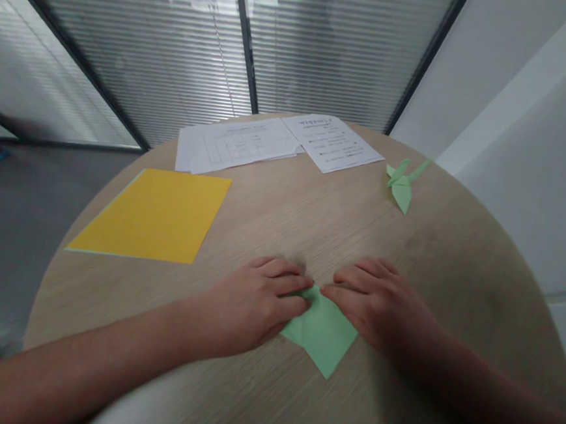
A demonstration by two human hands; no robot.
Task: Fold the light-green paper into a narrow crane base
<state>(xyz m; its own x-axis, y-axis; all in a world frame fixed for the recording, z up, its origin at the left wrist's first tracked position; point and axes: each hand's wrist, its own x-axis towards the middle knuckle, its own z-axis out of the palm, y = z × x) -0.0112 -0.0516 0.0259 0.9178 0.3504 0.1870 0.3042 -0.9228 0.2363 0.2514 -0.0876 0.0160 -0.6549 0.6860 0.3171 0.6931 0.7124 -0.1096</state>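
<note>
A light green sheet of origami paper (328,336), partly folded, lies on the table before me with one corner pointing down toward me. My left hand (269,302) rests over its left side, fingers bent and pressing the paper at the upper edge. From the other side, my right hand (369,300) has its fingers curled together, with the fingertips at the top corner of the sheet. The two hands' fingertips nearly meet there. My fingers cover the upper left part of the paper, so the fold beneath them is hidden.
A stack of yellow paper (158,218) lies to the left, with a pale green edge showing under it. Printed sheets (239,144) lie at the back of the round wooden table (273,218). A folded green paper crane (402,185) stands at the back right.
</note>
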